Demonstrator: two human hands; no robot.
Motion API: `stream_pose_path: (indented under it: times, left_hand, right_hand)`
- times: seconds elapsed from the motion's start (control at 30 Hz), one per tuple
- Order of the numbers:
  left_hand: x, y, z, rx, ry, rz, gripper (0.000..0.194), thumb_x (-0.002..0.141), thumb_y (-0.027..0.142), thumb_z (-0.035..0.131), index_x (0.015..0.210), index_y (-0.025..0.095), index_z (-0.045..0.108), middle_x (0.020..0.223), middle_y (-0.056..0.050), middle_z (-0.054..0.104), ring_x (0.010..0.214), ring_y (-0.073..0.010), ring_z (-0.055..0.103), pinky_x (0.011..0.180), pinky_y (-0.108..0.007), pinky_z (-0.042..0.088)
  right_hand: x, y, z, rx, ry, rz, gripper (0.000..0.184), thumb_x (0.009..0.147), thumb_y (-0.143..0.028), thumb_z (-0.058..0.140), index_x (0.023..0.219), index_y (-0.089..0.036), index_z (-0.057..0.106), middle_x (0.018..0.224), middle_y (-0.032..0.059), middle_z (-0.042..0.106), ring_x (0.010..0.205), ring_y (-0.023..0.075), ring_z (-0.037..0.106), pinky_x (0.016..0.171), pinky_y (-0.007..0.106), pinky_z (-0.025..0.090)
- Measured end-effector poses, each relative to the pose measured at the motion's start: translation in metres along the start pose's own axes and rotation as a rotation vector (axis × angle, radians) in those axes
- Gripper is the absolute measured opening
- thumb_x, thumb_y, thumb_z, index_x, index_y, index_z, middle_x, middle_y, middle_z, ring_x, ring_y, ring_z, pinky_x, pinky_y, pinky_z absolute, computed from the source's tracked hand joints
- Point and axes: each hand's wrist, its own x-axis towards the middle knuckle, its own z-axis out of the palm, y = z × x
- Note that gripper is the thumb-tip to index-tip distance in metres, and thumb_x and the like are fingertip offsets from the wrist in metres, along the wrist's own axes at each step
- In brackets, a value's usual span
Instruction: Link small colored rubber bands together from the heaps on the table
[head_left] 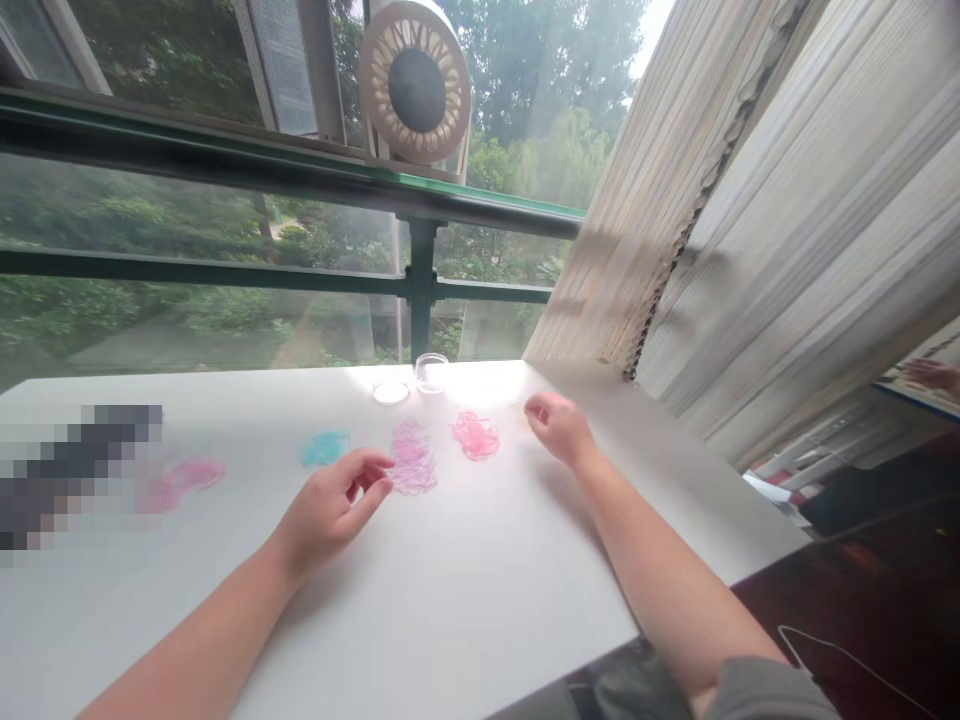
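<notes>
Small heaps of thin, coloured strands or loops, too fine to name surely, lie on the white table (pixel 450 620). My left hand (pixel 330 505) is beside the purple heap (pixel 412 460), fingers curled, with a small gap between thumb and index tip and nothing visible in it. Behind that hand lies a turquoise heap (pixel 322 447). A coral-pink heap (pixel 475 436) sits between my hands. At the right, my right hand (pixel 559 425) has its fingers pinched together over a faint yellowish heap (pixel 523 416), mostly covered by the fingers; what they hold is hidden.
A clear round container (pixel 432 372) stands at the table's far edge, a round clear lid (pixel 391 393) beside it. Another pink heap (pixel 180 483) lies left, near a pixelated dark patch. A round fan (pixel 417 90) is on the window rail; a curtain (pixel 645 200) hangs right.
</notes>
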Motion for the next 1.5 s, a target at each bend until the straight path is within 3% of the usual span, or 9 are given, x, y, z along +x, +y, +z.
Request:
stream_pose_path:
  times: [0.1,0.23,0.63,0.93,1.2,1.33,1.5]
  left_hand:
    - [0.001,0.000,0.000,0.005,-0.003,-0.027,0.023,0.083,0.039,0.047,0.095,0.021,0.056,0.067,0.002,0.062,0.057,-0.0124,0.053,0.056,-0.023,0.044]
    - [0.002,-0.002,0.001,0.012,0.012,-0.049,0.025,0.081,0.041,0.048,0.093,0.021,0.057,0.067,0.001,0.062,0.056,-0.0130,0.054,0.055,-0.024,0.044]
    - [0.000,-0.004,0.001,-0.019,0.050,-0.108,0.029,0.080,0.046,0.048,0.093,0.021,0.056,0.067,0.001,0.062,0.062,-0.0154,0.056,0.058,-0.026,0.043]
    - [0.000,-0.004,-0.002,-0.008,0.026,-0.125,0.030,0.080,0.046,0.049,0.093,0.021,0.056,0.068,0.000,0.062,0.063,-0.0154,0.057,0.058,-0.026,0.044]
    - [0.000,0.005,-0.001,-0.004,0.074,-0.104,0.029,0.080,0.046,0.047,0.091,0.021,0.057,0.066,0.000,0.063,0.061,-0.0155,0.056,0.057,-0.026,0.043]
    - [0.000,0.006,-0.001,0.009,0.082,-0.098,0.030,0.080,0.047,0.047,0.090,0.021,0.058,0.066,-0.001,0.064,0.061,-0.0154,0.057,0.057,-0.025,0.043]
    - [0.000,0.006,-0.001,0.000,0.085,-0.114,0.031,0.080,0.047,0.047,0.089,0.021,0.059,0.066,0.000,0.064,0.062,-0.0153,0.057,0.057,-0.025,0.043]
  right_hand:
    - [-0.001,0.034,-0.006,-0.060,0.045,0.088,0.016,0.072,-0.019,0.047,0.069,-0.019,0.063,0.068,0.0027,0.062,0.061,0.0149,0.052,0.061,0.026,0.040]
    - [-0.002,0.053,0.000,-0.089,0.057,0.150,0.018,0.072,-0.021,0.047,0.071,-0.019,0.065,0.071,0.0023,0.065,0.060,0.0146,0.054,0.062,0.026,0.041]
    - [0.001,0.062,0.009,-0.104,0.019,0.177,0.016,0.071,-0.019,0.052,0.072,-0.021,0.068,0.074,0.0016,0.063,0.065,0.0145,0.055,0.064,0.027,0.042]
    - [-0.001,0.071,0.009,-0.054,0.021,0.164,0.028,0.074,-0.012,0.045,0.082,-0.020,0.070,0.085,0.0048,0.063,0.077,0.0165,0.058,0.078,0.031,0.045]
    - [0.000,0.081,0.013,0.076,0.052,0.180,0.046,0.069,-0.005,0.037,0.102,-0.019,0.066,0.108,0.0060,0.063,0.106,0.0198,0.055,0.096,0.036,0.041]
    - [-0.002,0.082,0.016,0.166,0.051,0.197,0.047,0.068,-0.006,0.039,0.105,-0.020,0.064,0.112,0.0043,0.063,0.109,0.0193,0.055,0.099,0.038,0.039]
    - [-0.003,0.085,0.020,0.293,0.089,0.241,0.046,0.075,-0.012,0.038,0.117,-0.017,0.056,0.111,0.0089,0.064,0.104,0.0181,0.058,0.096,0.038,0.043]
